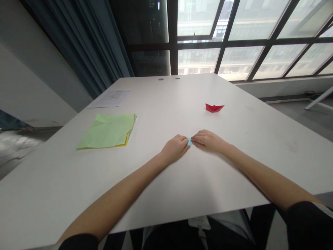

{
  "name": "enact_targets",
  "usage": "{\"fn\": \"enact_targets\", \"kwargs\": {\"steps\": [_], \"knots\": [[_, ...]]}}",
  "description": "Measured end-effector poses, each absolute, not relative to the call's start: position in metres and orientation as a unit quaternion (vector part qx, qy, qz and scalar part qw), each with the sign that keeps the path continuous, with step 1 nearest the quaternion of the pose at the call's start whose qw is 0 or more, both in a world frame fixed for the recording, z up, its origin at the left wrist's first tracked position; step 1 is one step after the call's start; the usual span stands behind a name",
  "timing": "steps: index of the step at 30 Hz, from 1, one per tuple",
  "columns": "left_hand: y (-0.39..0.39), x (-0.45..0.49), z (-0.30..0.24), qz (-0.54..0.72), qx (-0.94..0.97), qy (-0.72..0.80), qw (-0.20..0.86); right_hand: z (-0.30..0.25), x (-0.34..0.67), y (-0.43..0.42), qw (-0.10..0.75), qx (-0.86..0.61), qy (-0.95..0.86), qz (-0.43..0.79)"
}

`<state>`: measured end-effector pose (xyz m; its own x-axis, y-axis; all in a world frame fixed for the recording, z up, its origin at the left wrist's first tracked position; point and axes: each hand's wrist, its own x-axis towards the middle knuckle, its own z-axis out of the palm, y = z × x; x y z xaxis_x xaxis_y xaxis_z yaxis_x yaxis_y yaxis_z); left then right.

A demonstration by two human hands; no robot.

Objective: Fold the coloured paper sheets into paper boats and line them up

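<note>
My left hand (175,147) and my right hand (206,140) meet at the middle of the white table (182,180), fingers curled and pinched together on a small folded piece of light blue paper (190,141). Only a sliver of the blue paper shows between the fingertips; the rest is hidden under my hands. A finished red paper boat (214,107) sits on the table beyond my right hand, apart from it.
A stack of coloured paper sheets (109,131), green on top, lies at the left. A printed white sheet (111,98) lies farther back left. Dark curtains and large windows stand behind the table's far edge.
</note>
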<state>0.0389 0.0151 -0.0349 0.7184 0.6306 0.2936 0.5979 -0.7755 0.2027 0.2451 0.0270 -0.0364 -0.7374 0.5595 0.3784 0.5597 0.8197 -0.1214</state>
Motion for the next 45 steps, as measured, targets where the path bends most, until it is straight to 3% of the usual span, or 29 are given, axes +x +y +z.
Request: {"fn": "enact_targets", "kwargs": {"steps": [8,16,26,35,40,45], "knots": [[0.019,0.042,-0.037,0.193,0.905,0.373,0.068,-0.032,0.238,0.024,0.195,-0.386,-0.902,0.027],[0.01,0.044,-0.03,0.137,0.881,0.453,-0.007,-0.036,0.235,0.024,0.222,-0.385,-0.894,0.057],[0.003,0.046,-0.028,0.098,0.856,0.505,-0.037,-0.043,0.235,0.024,0.198,-0.416,-0.887,0.027],[0.01,0.036,-0.036,0.295,0.842,0.45,-0.042,-0.036,0.231,0.022,0.296,-0.473,-0.816,0.153],[0.01,0.04,-0.036,0.378,0.806,0.441,0.115,-0.028,0.225,0.014,0.385,-0.465,-0.786,0.138],[0.014,0.041,-0.037,0.452,0.742,0.398,0.293,-0.028,0.214,0.006,0.414,-0.43,-0.789,0.144]]}}
